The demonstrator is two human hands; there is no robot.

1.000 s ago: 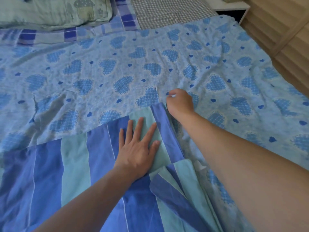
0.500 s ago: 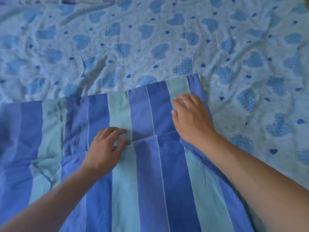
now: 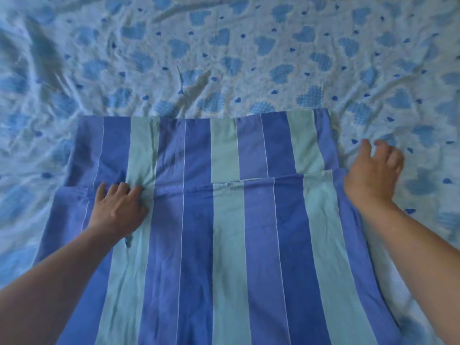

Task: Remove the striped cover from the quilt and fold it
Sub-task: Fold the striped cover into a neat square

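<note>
Fingers of the left hand (image 3: 117,207), at about 8 o'clock from the middle of the view, lie bent on the striped cover (image 3: 224,257) and bunch a small pucker of cloth at the edge of the upper layer; they look to be pressing and gathering more than gripping. Over at 3 o'clock the right hand (image 3: 371,173) hangs with loosely spread fingers holding nothing, its heel at the cover's right border and its fingertips over the heart-print sheet (image 3: 224,58).

From 6 o'clock up to the centre the cover lies flat in two layers, the upper one ending at a hem with a zip pull (image 3: 227,184) and the lower strip reaching on towards 12 o'clock. Thin, soft and light, it should crease easily but slide and wrinkle under a pushing palm. Pinching both layers at the far corners, near 10 and 2 o'clock, would likely give the cleanest fold.
</note>
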